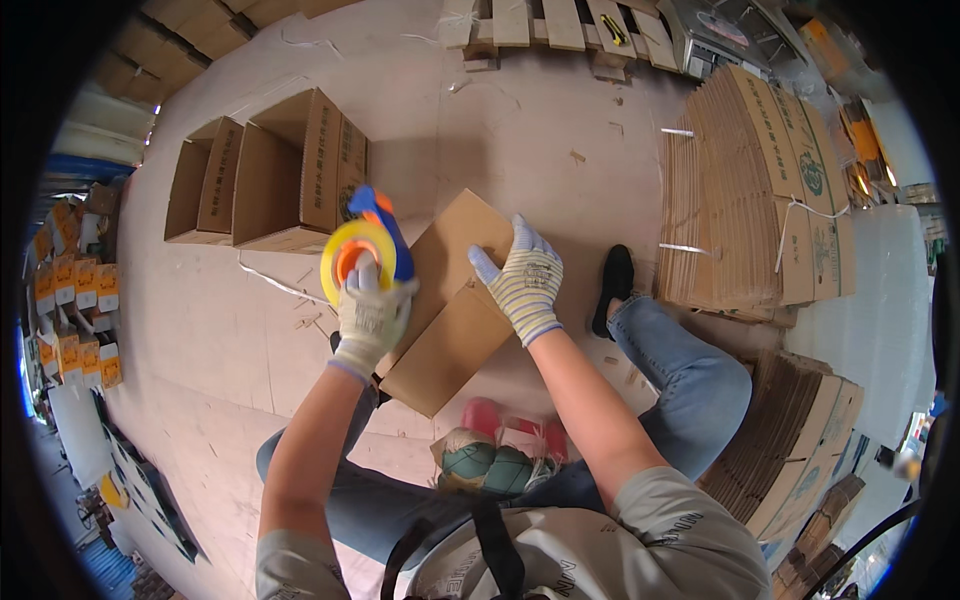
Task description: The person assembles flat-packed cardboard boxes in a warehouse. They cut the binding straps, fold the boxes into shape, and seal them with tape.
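A closed cardboard box point(440, 345) lies at a slant on the floor in front of me, its flaps meeting along a seam. My left hand point(372, 312), in a striped knit glove, grips a blue and orange tape dispenser point(402, 250) with a roll of yellow tape, over the box's left side. The left fingers are partly hidden behind the roll. On the box's right edge sits my gloved right hand point(528, 280), thumb on the top near the seam and fingers along the side, holding it.
Two upright open boxes point(320, 165) stand at the upper left. Bundles of flattened cartons point(715, 200) are stacked on the right, with another stack point(765, 430) nearer me. A wooden pallet point(560, 25) bearing a yellow cutter lies ahead. A ball of green twine point(490, 468) sits between my legs.
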Demonstrator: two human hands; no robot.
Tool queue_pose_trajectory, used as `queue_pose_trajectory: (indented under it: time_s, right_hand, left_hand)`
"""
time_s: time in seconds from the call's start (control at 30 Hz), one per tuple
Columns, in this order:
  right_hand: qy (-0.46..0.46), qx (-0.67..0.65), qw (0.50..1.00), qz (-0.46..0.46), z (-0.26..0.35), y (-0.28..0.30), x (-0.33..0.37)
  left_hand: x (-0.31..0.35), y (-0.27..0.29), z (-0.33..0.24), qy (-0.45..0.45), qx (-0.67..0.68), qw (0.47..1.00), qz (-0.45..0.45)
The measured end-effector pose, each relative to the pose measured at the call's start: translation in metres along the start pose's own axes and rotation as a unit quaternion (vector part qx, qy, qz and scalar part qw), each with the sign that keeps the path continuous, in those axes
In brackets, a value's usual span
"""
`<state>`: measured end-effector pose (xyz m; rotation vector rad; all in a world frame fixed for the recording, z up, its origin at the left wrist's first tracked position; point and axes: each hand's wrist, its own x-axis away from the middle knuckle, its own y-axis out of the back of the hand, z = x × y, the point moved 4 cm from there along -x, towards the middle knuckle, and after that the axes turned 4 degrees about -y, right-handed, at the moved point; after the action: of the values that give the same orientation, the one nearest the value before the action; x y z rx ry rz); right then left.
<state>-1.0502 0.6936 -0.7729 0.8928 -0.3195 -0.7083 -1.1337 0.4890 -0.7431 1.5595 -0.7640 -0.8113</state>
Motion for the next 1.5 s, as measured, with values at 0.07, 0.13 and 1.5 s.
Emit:
queue_pose_trajectory:
  time_s: [0.07, 0.13, 1.5]
  right_hand:
    - [-0.003, 0.013, 1.0, -0.003, 0.003, 0.001, -0.001]
    - [0.013, 0.014, 1.0, -0.024, 0.007, -0.001, -0.002]
    - [-0.063, 0.023, 0.979, 0.191, -0.01, -0.019, -0.015]
  left_hand:
    - [-0.048, -0.004, -0.012, 0.102, -0.043, 0.994, -0.012]
    - [-0.101, -0.001, -0.023, 0.16, -0.048, 0.986, -0.021]
    - [0.041, 0.011, -0.093, 0.313, 0.011, 0.949, 0.044]
